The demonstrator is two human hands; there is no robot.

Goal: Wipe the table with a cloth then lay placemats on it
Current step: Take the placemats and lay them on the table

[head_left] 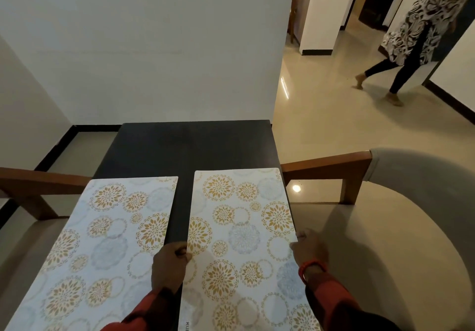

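A dark tabletop (185,145) runs away toward a white wall, flanked by a wooden-armed chair on the left (30,189) and another on the right (385,215). Two floral placemats lie side by side on its near part, a dark strip between them: the left placemat (102,240) and the right placemat (244,240). The left hand (169,263) pinches the right placemat's left edge, fingers curled; the right hand (309,249) grips its right edge. Far right, a person (411,34) walks across the floor.
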